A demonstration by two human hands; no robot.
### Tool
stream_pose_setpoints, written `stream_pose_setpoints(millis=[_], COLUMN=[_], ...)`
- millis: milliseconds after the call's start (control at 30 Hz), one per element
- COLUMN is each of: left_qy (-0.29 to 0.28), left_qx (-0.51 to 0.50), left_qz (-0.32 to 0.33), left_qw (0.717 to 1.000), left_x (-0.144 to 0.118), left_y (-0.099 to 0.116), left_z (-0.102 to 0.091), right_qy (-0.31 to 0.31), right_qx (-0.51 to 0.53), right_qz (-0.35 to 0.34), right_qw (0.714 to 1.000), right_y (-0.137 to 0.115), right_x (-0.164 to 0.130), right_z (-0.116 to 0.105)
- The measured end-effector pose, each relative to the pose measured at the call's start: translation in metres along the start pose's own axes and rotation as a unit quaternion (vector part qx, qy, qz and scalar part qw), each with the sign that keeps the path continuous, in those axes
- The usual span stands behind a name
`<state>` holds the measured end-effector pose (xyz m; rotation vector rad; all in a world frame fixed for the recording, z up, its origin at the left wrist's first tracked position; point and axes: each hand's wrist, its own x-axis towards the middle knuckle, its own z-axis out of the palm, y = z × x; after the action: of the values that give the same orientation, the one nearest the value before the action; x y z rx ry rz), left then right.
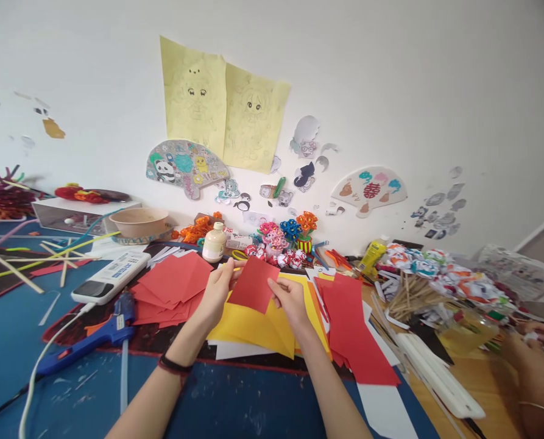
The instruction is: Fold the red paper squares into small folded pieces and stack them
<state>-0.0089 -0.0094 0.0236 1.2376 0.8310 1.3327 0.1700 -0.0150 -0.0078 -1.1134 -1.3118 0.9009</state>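
Observation:
A small rectangle of red paper [254, 285] is held up between both hands. My left hand [219, 291], with a dark band on its wrist, has its fingers closed at the paper's left edge. My right hand [290, 299] pinches the right edge between thumb and fingers. Beneath them lie yellow sheets [248, 326] on white paper. A pile of red squares [173, 283] spreads to the left, and longer red sheets [356, 329] lie on the right.
A blue glue gun [93, 341] and a white power strip [111, 277] with its cable lie left. A glue bottle [214, 242] and craft flowers [294, 231] stand by the wall. Another person's hands [534, 360] are at far right, beside a white device [440, 375].

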Motion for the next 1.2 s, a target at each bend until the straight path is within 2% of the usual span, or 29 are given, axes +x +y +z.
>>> stream_pose_setpoints(millis=[67, 133, 267, 367, 500, 833, 1200], left_qy=[-0.046, -0.09, -0.123, -0.111, -0.068, -0.04, -0.025], left_qx=[-0.044, -0.041, 0.002, 0.04, 0.11, 0.085, 0.082], left_qz=[-0.033, -0.032, -0.017, -0.012, 0.008, 0.039, 0.041], left_qw=[0.997, 0.995, 0.992, 0.993, 0.992, 0.995, 0.995], left_x=[0.001, 0.0, -0.002, -0.001, 0.001, 0.002, 0.002], left_y=[0.0, 0.0, -0.005, -0.01, -0.016, -0.015, -0.017], left_z=[-0.002, -0.002, 0.003, 0.008, 0.01, 0.007, 0.005], right_qy=[0.003, 0.001, -0.01, -0.019, -0.031, -0.048, -0.065], right_qx=[0.01, 0.012, 0.008, 0.023, 0.02, -0.026, -0.008], right_qz=[0.001, -0.002, -0.004, -0.005, -0.02, -0.041, -0.044], right_qw=[1.0, 1.0, 1.0, 1.0, 0.999, 0.998, 0.997], right_y=[0.001, 0.001, 0.0, -0.001, -0.003, -0.007, -0.014], right_x=[0.001, 0.001, 0.0, -0.002, -0.004, -0.004, -0.005], right_z=[-0.002, -0.003, 0.002, 0.007, 0.008, 0.004, 0.002])
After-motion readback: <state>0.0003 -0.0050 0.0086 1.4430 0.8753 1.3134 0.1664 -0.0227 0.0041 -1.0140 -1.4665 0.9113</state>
